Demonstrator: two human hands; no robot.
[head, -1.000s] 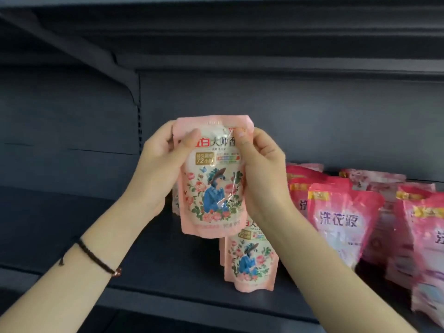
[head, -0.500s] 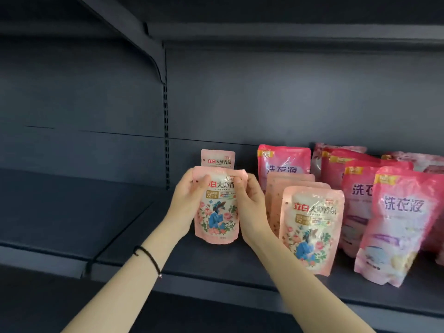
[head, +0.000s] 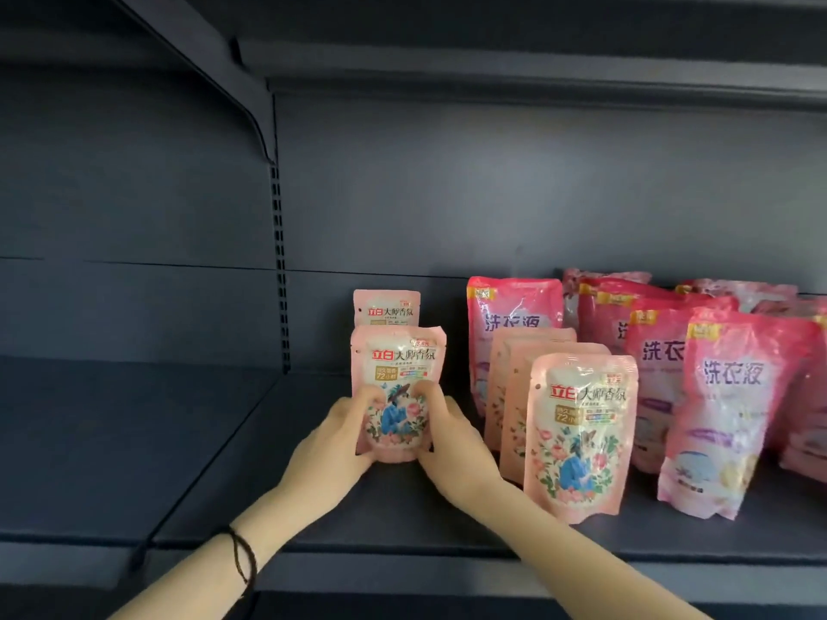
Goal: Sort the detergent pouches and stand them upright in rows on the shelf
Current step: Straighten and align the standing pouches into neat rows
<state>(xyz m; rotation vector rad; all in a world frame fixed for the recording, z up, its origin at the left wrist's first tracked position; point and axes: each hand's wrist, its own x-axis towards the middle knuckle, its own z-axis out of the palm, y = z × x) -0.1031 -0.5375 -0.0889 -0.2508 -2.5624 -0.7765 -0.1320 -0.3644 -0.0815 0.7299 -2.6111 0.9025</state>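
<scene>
A pale pink floral pouch stands upright on the dark shelf. My left hand grips its lower left side and my right hand grips its lower right side, thumbs on its front. Directly behind it stands a second floral pouch, only its top showing. To the right is a row of the same floral pouches, the front one upright near the shelf edge. Darker pink pouches stand in rows further right.
The shelf's left bay is bare, parted by a seam. A slotted upright and a diagonal bracket sit above left. The upper shelf overhangs. A dark cord bracelet is on my left wrist.
Both hands carried the floral pouch from mid-air down onto the shelf in front of another floral pouch. My grip slid from its top corners to its lower sides.
</scene>
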